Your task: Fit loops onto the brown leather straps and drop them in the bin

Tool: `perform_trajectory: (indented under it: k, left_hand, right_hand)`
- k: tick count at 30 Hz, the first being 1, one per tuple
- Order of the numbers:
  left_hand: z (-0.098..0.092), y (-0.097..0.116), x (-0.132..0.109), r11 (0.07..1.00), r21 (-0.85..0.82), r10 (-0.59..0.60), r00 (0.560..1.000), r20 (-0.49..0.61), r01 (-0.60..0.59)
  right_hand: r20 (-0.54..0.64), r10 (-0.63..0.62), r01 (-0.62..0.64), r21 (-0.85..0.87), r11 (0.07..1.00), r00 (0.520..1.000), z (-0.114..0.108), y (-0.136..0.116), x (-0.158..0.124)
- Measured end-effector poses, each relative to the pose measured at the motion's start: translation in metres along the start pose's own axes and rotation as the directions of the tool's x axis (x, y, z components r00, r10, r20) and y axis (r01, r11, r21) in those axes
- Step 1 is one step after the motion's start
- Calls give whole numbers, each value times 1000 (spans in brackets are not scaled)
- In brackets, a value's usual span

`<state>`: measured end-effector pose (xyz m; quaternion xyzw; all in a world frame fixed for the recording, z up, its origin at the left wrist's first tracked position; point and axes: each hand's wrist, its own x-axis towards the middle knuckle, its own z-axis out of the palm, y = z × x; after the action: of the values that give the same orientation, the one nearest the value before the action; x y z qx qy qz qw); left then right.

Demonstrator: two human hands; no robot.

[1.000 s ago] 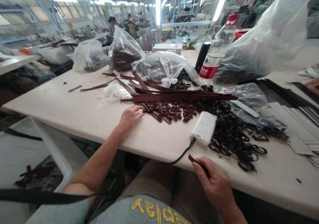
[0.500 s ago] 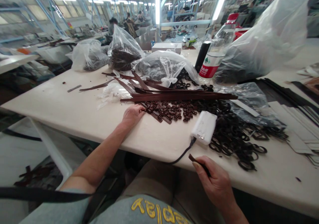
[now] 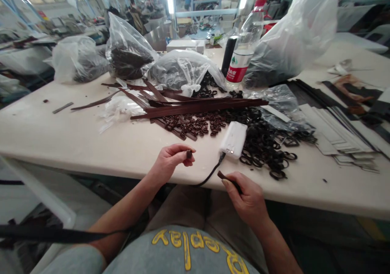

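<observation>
Pinching one small brown loop [image 3: 189, 153] at frame centre, the left hand [image 3: 170, 160] hovered above the counter [image 3: 76, 140]; the right hand [image 3: 246, 196] gripped a strap [image 3: 229, 180], unthreaded. Many loops [image 3: 201, 125] remained piled behind.

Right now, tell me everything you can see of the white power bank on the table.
The white power bank is a rounded, glossy plastic-looking block lying flat on the pale table, tilted slightly from the table edge. A black cable is plugged into its near end and hangs over the edge. Its far side rests against the heap of dark loops. No hand touches it.
</observation>
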<state>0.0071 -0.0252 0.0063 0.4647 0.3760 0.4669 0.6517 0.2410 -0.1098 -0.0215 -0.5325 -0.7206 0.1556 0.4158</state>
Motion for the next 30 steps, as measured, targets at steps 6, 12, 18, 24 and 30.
perform_trajectory:
  k: [6,12,18,24,30]
  left_hand:
    - [19,-5,-13,989,-19,-140,980,139,144]
    - [26,-14,-17,974,-57,-207,963,172,220]
    - [25,-18,-16,961,-72,-247,947,205,266]
    - [23,-15,-16,925,-82,-338,903,264,370]
    - [18,-15,-21,960,28,-273,904,330,280]
  right_hand:
    - [-38,-78,73,-103,992,996,-1,-24,13]
    - [-9,-131,127,-173,977,991,11,-30,19]
    - [14,-126,127,-130,983,992,15,-28,15]
    - [59,-93,96,-46,994,994,17,-27,11]
    - [41,-83,82,25,996,996,16,-28,11]
